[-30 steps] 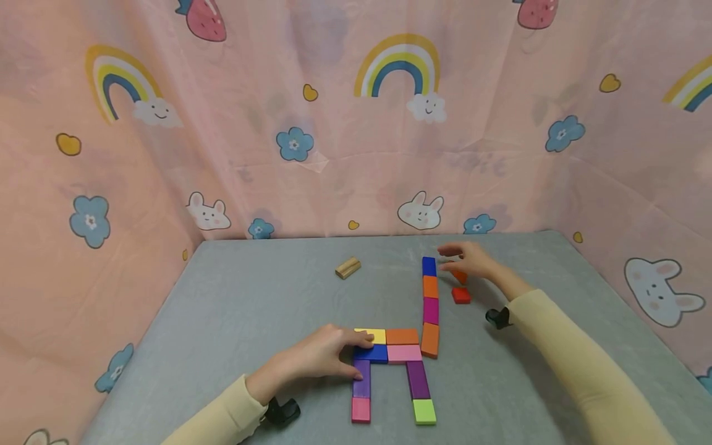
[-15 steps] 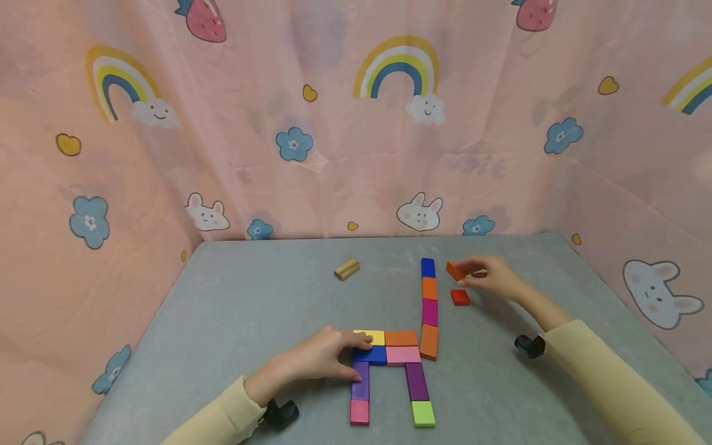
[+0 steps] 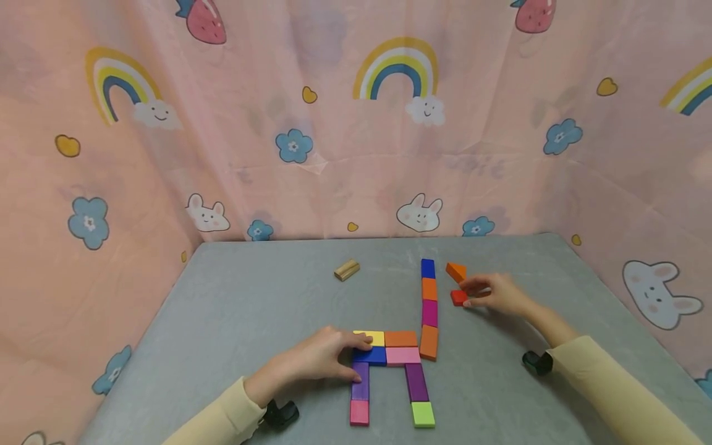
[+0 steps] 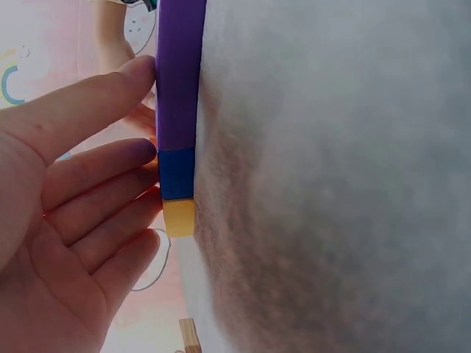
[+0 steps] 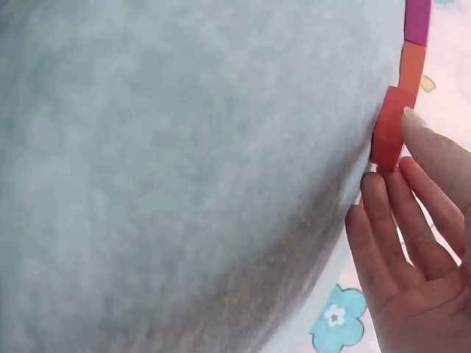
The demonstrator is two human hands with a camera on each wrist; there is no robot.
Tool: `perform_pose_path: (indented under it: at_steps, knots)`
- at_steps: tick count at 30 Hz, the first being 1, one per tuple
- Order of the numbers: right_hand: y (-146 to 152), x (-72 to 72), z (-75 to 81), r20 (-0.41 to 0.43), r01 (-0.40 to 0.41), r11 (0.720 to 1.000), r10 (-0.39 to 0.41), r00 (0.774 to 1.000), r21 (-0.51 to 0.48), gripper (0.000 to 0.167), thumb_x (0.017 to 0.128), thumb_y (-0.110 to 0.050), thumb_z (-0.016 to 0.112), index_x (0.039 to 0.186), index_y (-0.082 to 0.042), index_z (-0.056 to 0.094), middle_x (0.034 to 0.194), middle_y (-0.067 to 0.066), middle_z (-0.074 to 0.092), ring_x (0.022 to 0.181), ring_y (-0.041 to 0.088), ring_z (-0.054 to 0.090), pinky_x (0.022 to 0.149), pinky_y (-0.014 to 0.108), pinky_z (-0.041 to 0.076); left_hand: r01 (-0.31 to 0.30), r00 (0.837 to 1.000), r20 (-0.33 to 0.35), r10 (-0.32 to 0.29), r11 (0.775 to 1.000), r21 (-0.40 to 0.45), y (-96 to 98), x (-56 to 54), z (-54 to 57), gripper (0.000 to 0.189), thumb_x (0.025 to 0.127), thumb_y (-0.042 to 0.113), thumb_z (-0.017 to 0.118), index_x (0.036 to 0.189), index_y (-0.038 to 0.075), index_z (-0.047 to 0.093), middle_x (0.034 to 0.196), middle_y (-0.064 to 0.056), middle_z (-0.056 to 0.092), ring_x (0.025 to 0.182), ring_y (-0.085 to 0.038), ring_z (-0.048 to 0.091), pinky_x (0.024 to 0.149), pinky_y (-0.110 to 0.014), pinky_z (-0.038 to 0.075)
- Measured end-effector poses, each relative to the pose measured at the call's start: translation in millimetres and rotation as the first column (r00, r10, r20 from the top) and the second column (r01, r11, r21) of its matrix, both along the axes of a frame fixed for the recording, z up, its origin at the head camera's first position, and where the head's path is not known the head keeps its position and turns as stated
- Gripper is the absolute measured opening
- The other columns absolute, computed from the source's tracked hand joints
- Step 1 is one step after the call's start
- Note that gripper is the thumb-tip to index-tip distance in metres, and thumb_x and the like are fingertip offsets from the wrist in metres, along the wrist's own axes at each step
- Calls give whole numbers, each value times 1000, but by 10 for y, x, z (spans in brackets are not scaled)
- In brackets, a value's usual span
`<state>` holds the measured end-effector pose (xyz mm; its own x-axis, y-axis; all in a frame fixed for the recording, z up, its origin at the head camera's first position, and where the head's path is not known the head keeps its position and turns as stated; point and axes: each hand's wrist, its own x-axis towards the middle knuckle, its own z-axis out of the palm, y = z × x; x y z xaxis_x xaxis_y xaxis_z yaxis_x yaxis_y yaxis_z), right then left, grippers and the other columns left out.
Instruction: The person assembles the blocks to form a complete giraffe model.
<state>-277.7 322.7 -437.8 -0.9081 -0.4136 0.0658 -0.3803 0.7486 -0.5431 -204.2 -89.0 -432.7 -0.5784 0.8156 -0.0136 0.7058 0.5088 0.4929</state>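
Observation:
My left hand [image 3: 318,353] rests on the left side of a flat block figure, its fingers relaxed. The fingertips lie on a yellow block [image 3: 377,335] and a blue block [image 3: 371,356], while the thumb touches a purple block [image 4: 179,81]. Farther right, my right hand [image 3: 499,295] pinches a small red block [image 5: 391,132] between thumb and fingers at its right end; the block appears to lie on the table. Just behind it sits an orange triangular block [image 3: 456,271]. An orange block [image 3: 400,338] and a pink block [image 3: 403,355] form the figure's right part.
A column of orange, magenta and blue blocks [image 3: 429,312] runs away from the figure's right corner. Near the back lies a ridged wooden piece [image 3: 347,269]. Purple and lime blocks [image 3: 423,414] form the right leg. A pink patterned curtain [image 3: 334,185] hangs behind the grey table [image 3: 250,290].
My right hand has come from beside the column's top to the orange triangular block, left it in place, and moved nearer to the red block. My left hand has stayed put.

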Motion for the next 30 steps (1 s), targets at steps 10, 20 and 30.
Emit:
perform_pose_path:
  at_steps: [10, 20, 30]
  knots:
    - [-43, 0, -6, 36, 35, 999, -35, 999, -17, 38, 81, -20, 75, 115, -3, 66, 112, 17, 66, 102, 33, 62, 85, 43, 54, -5, 1000, 6, 4, 1000, 20, -10, -12, -7, 51, 80, 38, 75, 126, 18, 63, 135, 2, 56, 125, -11, 52, 101, -31, 45]
    - [-50, 34, -21, 24, 26, 1000, -26, 999, -6, 37, 82, -21, 74, 114, -4, 66, 112, 17, 66, 101, 33, 62, 84, 43, 54, -7, 1000, -6, 8, 1000, 15, -13, 3, -22, 51, 80, 39, 75, 125, 18, 63, 134, 2, 57, 124, -10, 53, 101, -31, 45]
    - [-69, 24, 38, 18, 14, 999, -14, 1000, -38, 35, 83, -19, 73, 113, -2, 66, 110, 17, 66, 100, 33, 62, 84, 43, 54, -15, 1000, 2, 15, 1000, 16, -14, 16, -17, 51, 80, 38, 75, 126, 18, 63, 135, 2, 56, 125, -11, 52, 101, -32, 45]
